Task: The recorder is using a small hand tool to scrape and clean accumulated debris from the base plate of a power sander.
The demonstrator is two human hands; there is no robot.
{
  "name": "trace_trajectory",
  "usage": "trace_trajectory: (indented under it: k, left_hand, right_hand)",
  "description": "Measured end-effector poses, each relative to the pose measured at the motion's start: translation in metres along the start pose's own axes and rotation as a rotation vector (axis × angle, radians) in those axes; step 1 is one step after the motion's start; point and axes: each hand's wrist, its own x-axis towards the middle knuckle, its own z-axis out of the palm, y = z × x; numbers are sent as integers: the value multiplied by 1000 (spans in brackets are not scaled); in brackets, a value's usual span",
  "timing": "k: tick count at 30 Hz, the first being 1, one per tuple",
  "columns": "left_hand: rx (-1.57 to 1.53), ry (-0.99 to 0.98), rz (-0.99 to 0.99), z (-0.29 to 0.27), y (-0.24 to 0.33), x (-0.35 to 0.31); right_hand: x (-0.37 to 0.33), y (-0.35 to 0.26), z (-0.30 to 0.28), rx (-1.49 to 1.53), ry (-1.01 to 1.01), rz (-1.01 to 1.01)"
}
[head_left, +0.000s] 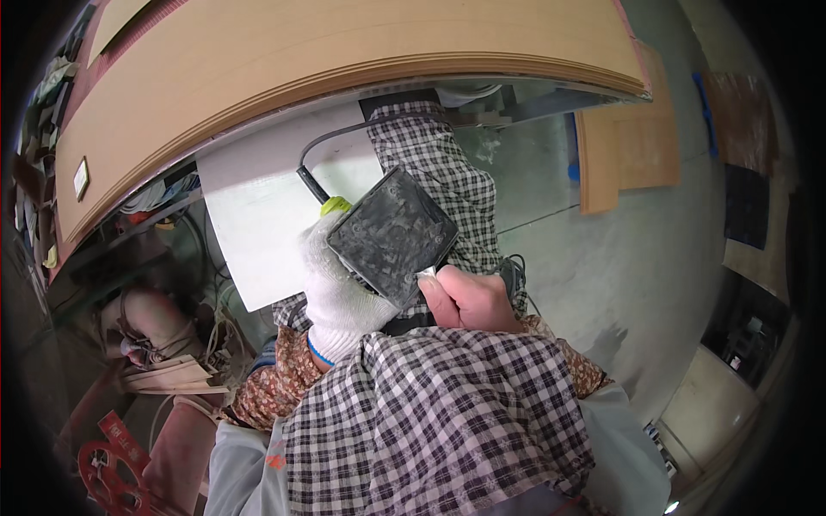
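Note:
My left hand [331, 288], in a white knit glove with a blue cuff edge, is wrapped round a corded electric sander. The sander's square, dark, scuffed pad [394, 230] faces up at me. A yellow-green part [335, 205] and a black cord [311, 182] show beyond the glove. My bare right hand [471, 297] is closed at the pad's near right corner. Between its thumb and fingers is a small white scrap [427, 273], touching or very near the pad's edge. Whether the scrap is attached to the pad, I cannot tell.
A stack of tan boards [370, 39] spans the far side on a table. Below its edge leans a white panel [258, 215]. More boards [632, 142] lie at the right. A red handwheel [112, 477] and machine parts stand at lower left. Checked cloth covers my lap.

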Motion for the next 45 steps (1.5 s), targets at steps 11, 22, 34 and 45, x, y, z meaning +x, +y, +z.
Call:
trace_trajectory:
  k: [11,22,34,45]
  left_hand:
    - [-43,8,-29,3,19,10]
    - [-970,39,-715,14,61,26]
    - [133,1,123,6,7,3]
    - [-1023,34,-721,7,30,18]
  right_hand:
    - [15,-5,-2,-33,51,26]
    - [23,-6,-2,-89,66,186]
    - [22,-10,0,-118,-20,-119]
    - [31,2,-4,-242,164,23]
